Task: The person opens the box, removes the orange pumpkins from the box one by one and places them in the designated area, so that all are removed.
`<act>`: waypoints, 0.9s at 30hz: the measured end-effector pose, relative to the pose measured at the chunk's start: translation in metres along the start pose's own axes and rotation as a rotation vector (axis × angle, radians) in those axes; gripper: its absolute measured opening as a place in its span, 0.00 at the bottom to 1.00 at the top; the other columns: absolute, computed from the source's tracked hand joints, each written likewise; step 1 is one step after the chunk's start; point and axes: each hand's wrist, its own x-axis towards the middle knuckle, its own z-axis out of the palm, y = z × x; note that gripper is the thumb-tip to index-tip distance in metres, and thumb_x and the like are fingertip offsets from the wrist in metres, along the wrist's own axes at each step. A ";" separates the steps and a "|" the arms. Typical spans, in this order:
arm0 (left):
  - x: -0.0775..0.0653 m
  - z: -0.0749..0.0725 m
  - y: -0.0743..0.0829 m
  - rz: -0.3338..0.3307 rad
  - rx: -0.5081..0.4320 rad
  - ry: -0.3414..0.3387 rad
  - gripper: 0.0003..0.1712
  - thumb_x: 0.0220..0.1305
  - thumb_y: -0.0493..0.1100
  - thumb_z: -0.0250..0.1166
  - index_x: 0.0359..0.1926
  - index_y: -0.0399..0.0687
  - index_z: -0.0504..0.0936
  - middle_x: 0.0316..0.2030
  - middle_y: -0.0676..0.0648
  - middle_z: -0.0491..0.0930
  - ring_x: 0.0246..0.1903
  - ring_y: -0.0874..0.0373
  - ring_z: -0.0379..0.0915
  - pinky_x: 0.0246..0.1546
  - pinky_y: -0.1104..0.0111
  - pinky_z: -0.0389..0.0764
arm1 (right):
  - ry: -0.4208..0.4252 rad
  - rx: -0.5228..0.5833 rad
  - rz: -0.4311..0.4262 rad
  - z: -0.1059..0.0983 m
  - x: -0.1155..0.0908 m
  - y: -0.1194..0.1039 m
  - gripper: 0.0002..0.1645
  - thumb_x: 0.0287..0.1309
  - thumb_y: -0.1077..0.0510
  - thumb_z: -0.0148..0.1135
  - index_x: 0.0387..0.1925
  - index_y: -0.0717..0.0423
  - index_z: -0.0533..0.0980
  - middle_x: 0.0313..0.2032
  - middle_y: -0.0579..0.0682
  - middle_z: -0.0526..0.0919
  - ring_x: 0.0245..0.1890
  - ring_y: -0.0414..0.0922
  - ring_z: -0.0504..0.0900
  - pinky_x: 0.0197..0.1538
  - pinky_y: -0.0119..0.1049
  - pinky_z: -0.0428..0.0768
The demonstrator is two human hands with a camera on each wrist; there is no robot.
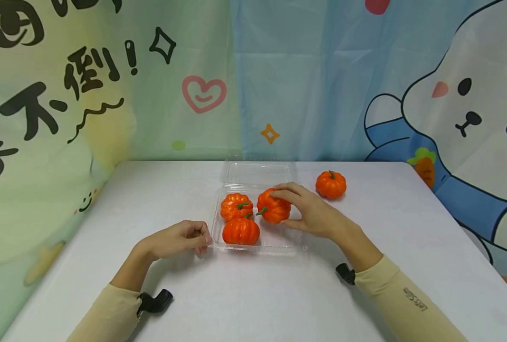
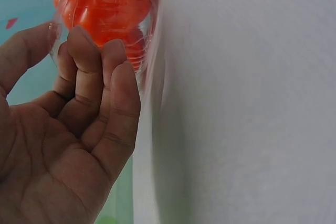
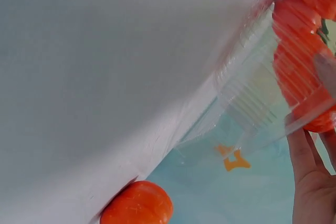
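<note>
A clear plastic clamshell box (image 1: 279, 241) stands on the table with its lid folded back. Two small orange pumpkins, one behind (image 1: 233, 207) and one in front (image 1: 241, 232), sit in its left half. My right hand (image 1: 310, 211) grips a third pumpkin (image 1: 274, 207) with a green stem, over the right half of the box. At the near left corner, my left hand (image 1: 189, 237) pinches the rim between thumb and fingers. In the left wrist view, that thumb (image 2: 31, 51) lies against the clear plastic, with orange showing through the wall.
Another pumpkin (image 1: 331, 185) lies on the white table (image 1: 253, 294), behind and to the right of the box. The open lid (image 1: 259, 172) reaches toward the table's back edge. A printed curtain (image 1: 304, 85) hangs behind.
</note>
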 end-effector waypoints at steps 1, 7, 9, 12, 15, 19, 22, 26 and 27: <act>0.000 0.000 0.000 0.003 0.001 -0.001 0.11 0.76 0.40 0.58 0.41 0.33 0.76 0.33 0.39 0.80 0.35 0.49 0.78 0.44 0.66 0.79 | 0.013 -0.005 -0.004 -0.001 0.000 0.000 0.41 0.52 0.63 0.79 0.67 0.54 0.72 0.66 0.54 0.72 0.66 0.54 0.73 0.64 0.50 0.78; 0.001 0.000 0.000 0.003 -0.009 -0.001 0.10 0.75 0.39 0.58 0.41 0.34 0.76 0.33 0.39 0.80 0.35 0.49 0.78 0.44 0.67 0.79 | 0.116 -0.025 -0.019 -0.015 -0.005 0.003 0.41 0.51 0.63 0.80 0.66 0.54 0.72 0.66 0.54 0.73 0.63 0.53 0.76 0.60 0.49 0.81; 0.001 0.000 0.000 0.001 -0.012 -0.002 0.10 0.75 0.39 0.58 0.41 0.33 0.76 0.33 0.39 0.80 0.35 0.50 0.78 0.44 0.67 0.79 | 0.143 -0.033 -0.017 -0.019 -0.007 0.006 0.42 0.50 0.63 0.81 0.66 0.53 0.72 0.66 0.53 0.73 0.63 0.52 0.76 0.59 0.49 0.81; 0.001 0.000 0.000 -0.003 -0.012 -0.003 0.10 0.76 0.40 0.58 0.41 0.33 0.76 0.33 0.40 0.80 0.35 0.50 0.77 0.44 0.67 0.79 | 0.175 -0.049 -0.023 -0.026 -0.011 0.010 0.43 0.49 0.64 0.81 0.67 0.52 0.72 0.65 0.54 0.73 0.62 0.51 0.76 0.58 0.49 0.82; 0.001 0.000 0.000 -0.003 -0.007 -0.005 0.10 0.76 0.40 0.58 0.41 0.34 0.77 0.33 0.41 0.80 0.36 0.51 0.77 0.44 0.67 0.79 | 0.203 -0.063 -0.035 -0.032 -0.014 0.014 0.42 0.48 0.65 0.81 0.66 0.53 0.73 0.65 0.56 0.73 0.62 0.52 0.75 0.56 0.48 0.82; 0.001 0.000 -0.001 -0.002 -0.004 -0.007 0.11 0.76 0.40 0.58 0.42 0.33 0.76 0.33 0.41 0.80 0.36 0.51 0.77 0.44 0.67 0.79 | 0.237 -0.080 -0.016 -0.037 -0.020 0.020 0.42 0.48 0.65 0.81 0.65 0.53 0.74 0.65 0.56 0.73 0.62 0.53 0.75 0.53 0.47 0.84; 0.001 0.000 -0.002 -0.002 -0.002 -0.006 0.11 0.76 0.40 0.58 0.42 0.33 0.76 0.34 0.41 0.80 0.36 0.52 0.77 0.44 0.67 0.79 | 0.261 -0.083 0.014 -0.040 -0.026 0.024 0.42 0.48 0.64 0.81 0.65 0.55 0.74 0.65 0.56 0.73 0.62 0.53 0.76 0.52 0.46 0.85; 0.000 -0.001 -0.002 -0.001 -0.005 -0.005 0.12 0.76 0.40 0.58 0.42 0.32 0.76 0.34 0.39 0.80 0.36 0.51 0.78 0.44 0.67 0.79 | 0.287 -0.097 0.049 -0.043 -0.035 0.030 0.43 0.47 0.63 0.82 0.65 0.57 0.73 0.65 0.57 0.73 0.63 0.53 0.76 0.58 0.31 0.80; 0.000 -0.001 -0.002 -0.002 -0.005 -0.004 0.11 0.76 0.40 0.58 0.42 0.32 0.76 0.34 0.39 0.80 0.36 0.51 0.78 0.44 0.67 0.79 | 0.294 -0.104 0.059 -0.044 -0.038 0.031 0.44 0.46 0.63 0.82 0.66 0.57 0.73 0.65 0.57 0.73 0.63 0.53 0.76 0.59 0.27 0.78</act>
